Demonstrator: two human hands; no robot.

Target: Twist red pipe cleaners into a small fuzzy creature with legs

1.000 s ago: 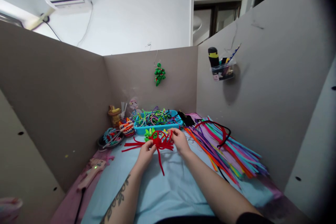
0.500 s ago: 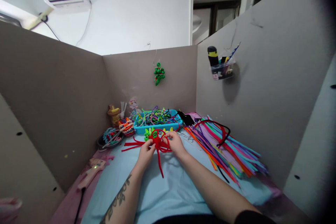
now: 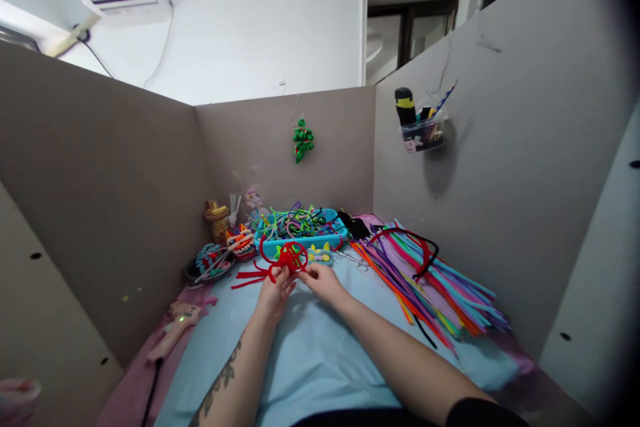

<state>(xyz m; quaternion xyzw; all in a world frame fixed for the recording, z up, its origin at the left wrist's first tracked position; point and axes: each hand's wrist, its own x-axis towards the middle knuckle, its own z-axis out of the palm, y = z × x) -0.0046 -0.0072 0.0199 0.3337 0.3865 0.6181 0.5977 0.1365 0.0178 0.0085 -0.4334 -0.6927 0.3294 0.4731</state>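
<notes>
A knot of bent red pipe cleaners (image 3: 290, 256), with loops and loose ends sticking out, is held up over the blue cloth (image 3: 320, 347). My left hand (image 3: 276, 287) is closed on it from below. With its fingertips pinched, my right hand (image 3: 321, 280) grips the lower right edge of the same red piece. Loose red pipe cleaners (image 3: 250, 276) lie on the cloth just left of my left hand. Behind the red piece, small green and yellow fuzzy figures (image 3: 320, 252) sit partly hidden in front of the blue basket.
A blue basket (image 3: 280, 245) of tangled pipe cleaners stands at the back. Many coloured pipe cleaners (image 3: 425, 280) spread on the right, near scissors (image 3: 355, 259). A glue gun (image 3: 175, 333) and a dark bowl (image 3: 210, 270) are left. Grey partitions (image 3: 285, 173) enclose the table.
The red piece has turned and shifted slightly left and up, so its long strand no longer hangs down. My right hand has moved lower and left, closer to my left hand.
</notes>
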